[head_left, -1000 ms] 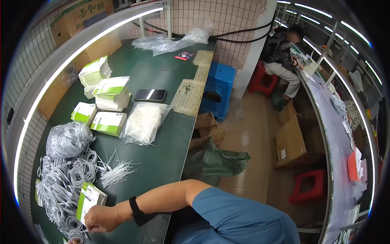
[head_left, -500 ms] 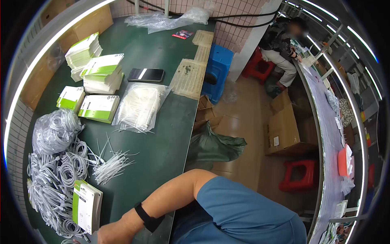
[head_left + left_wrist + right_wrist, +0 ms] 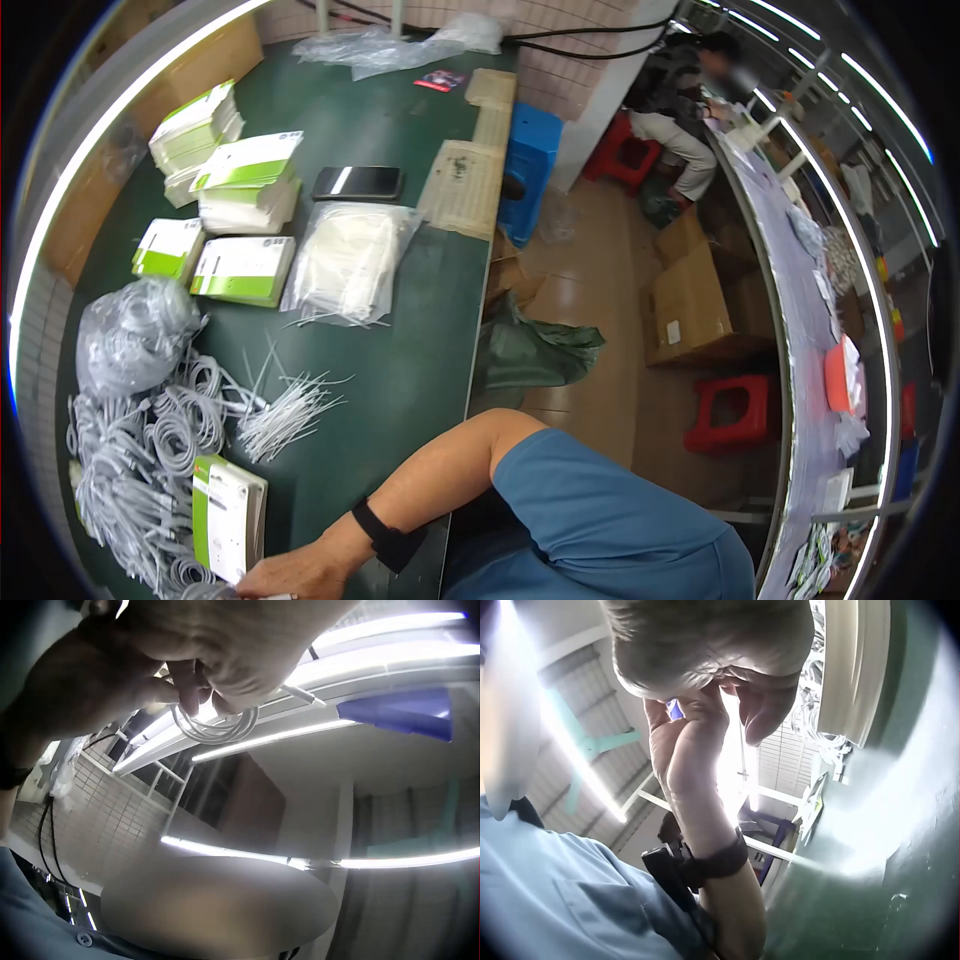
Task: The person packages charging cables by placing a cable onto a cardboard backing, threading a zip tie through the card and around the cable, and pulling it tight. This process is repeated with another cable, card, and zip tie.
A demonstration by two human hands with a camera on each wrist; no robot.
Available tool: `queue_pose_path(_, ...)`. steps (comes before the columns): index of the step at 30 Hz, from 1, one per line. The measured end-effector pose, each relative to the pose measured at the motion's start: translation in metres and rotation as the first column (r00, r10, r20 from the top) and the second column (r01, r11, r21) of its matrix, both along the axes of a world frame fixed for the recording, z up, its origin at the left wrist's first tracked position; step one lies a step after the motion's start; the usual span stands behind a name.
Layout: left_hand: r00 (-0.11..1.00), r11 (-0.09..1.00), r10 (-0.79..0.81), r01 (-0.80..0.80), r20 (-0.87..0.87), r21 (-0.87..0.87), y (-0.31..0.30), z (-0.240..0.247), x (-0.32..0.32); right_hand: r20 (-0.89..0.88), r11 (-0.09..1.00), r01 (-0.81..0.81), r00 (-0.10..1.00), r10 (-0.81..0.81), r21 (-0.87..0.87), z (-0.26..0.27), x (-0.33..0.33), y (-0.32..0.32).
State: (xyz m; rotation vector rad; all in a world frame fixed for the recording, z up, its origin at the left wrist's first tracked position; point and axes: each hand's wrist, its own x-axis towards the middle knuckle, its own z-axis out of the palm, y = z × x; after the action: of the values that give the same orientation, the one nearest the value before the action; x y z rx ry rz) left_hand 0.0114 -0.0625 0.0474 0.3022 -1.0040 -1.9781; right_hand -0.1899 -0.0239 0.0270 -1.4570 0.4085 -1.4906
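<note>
A coiled grey-white cable (image 3: 217,735) hangs below the fingers of my left hand (image 3: 240,649) in the left wrist view, a plug end (image 3: 304,695) sticking out to the side. My right hand (image 3: 300,572), low in the head view, curls its fingers at the same coil, whose edge shows at the frame's bottom. In the right wrist view the right hand (image 3: 712,645) and left hand (image 3: 694,742) meet fingertip to fingertip. Just above the right hand, a stack of white-green cards (image 3: 230,515) leans by a heap of coiled cables (image 3: 130,500).
Loose white cable ties (image 3: 290,420) lie beside the heap. Farther up the green table (image 3: 400,350) are a bagged cable coil bundle (image 3: 140,335), a bag of ties (image 3: 350,260), a phone (image 3: 357,183) and card stacks (image 3: 240,270). Another person (image 3: 680,120) sits at the far bench.
My right hand has moved down and right, away from the card stack's lower edge, and is now at the cable coil with the left hand. The head view has shifted.
</note>
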Motion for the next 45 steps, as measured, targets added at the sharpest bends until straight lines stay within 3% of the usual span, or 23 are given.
queue_pose_path(1,0.97,0.989,0.084,-0.053,0.227,-0.14,-0.003,0.003,-0.012,-0.114,0.986,0.122,0.984,-0.135,-0.118,0.004,-0.001,-0.005)
queue_pose_path(2,0.659,0.889,0.42,-0.163,0.623,-0.427,0.002,-0.005,-0.023,-0.1,0.998,0.057,0.994,-0.054,0.026,0.003,-0.001,0.003)
queue_pose_path(3,0.608,0.857,0.51,-0.301,0.608,-0.418,0.007,0.008,-0.031,-0.068,0.993,0.006,0.998,0.002,0.114,0.014,-0.005,0.005)
queue_pose_path(5,0.736,0.831,0.557,-0.494,0.386,-0.256,0.018,0.032,-0.053,0.012,0.965,-0.03,1.0,0.028,0.259,0.022,-0.009,0.009)
queue_pose_path(6,0.748,0.818,0.575,-0.528,0.332,-0.228,0.025,0.038,-0.059,0.045,0.947,-0.044,0.998,0.031,0.318,0.025,-0.011,0.01)
queue_pose_path(8,0.754,0.804,0.595,-0.559,0.279,-0.204,0.035,0.042,-0.066,-0.084,0.963,0.095,0.994,-0.076,0.25,0.022,-0.01,0.007)
queue_pose_path(11,0.781,0.825,0.565,-0.536,0.266,-0.177,0.04,0.033,-0.064,-0.148,0.945,0.147,0.983,-0.107,0.293,0.024,-0.02,0.006)
queue_pose_path(14,0.81,0.837,0.547,-0.523,0.21,-0.161,0.042,0.028,-0.065,-0.098,0.915,0.14,0.989,-0.111,0.378,0.019,-0.022,0.002)
queue_pose_path(21,0.899,0.897,0.435,-0.429,-0.039,0.108,0.041,0.023,-0.054,-0.014,0.907,0.042,0.999,-0.04,0.418,0.024,-0.025,-0.003)
queue_pose_path(27,0.905,0.875,0.421,-0.422,0.058,0.237,0.035,0.022,-0.048,0.082,0.837,-0.06,0.996,0.018,0.543,0.024,-0.024,-0.006)
queue_pose_path(28,0.896,0.863,0.431,-0.445,0.108,0.238,0.036,0.027,-0.049,0.075,0.838,-0.073,0.996,0.039,0.54,0.019,-0.025,-0.009)
queue_pose_path(31,0.913,0.902,0.405,-0.407,0.04,0.147,0.034,0.022,-0.042,0.033,0.829,-0.094,0.995,0.091,0.552,0.02,-0.028,-0.009)
queue_pose_path(34,0.922,0.919,0.385,-0.387,0.048,0.07,0.035,0.032,-0.037,0.102,0.825,-0.167,0.986,0.132,0.54,0.031,-0.024,-0.006)
queue_pose_path(40,0.93,0.921,0.366,-0.368,0.039,0.13,0.04,0.038,-0.047,0.056,0.829,-0.119,0.993,0.106,0.546,0.023,-0.028,-0.008)
queue_pose_path(43,0.863,0.872,0.487,-0.49,0.135,-0.008,0.039,0.036,-0.05,-0.148,0.811,-0.051,0.975,0.168,0.582,0.025,-0.036,-0.009)
queue_pose_path(45,0.847,0.871,0.485,-0.445,0.22,-0.207,0.038,0.04,-0.04,-0.192,0.795,-0.038,0.963,0.192,0.605,0.028,-0.034,-0.006)
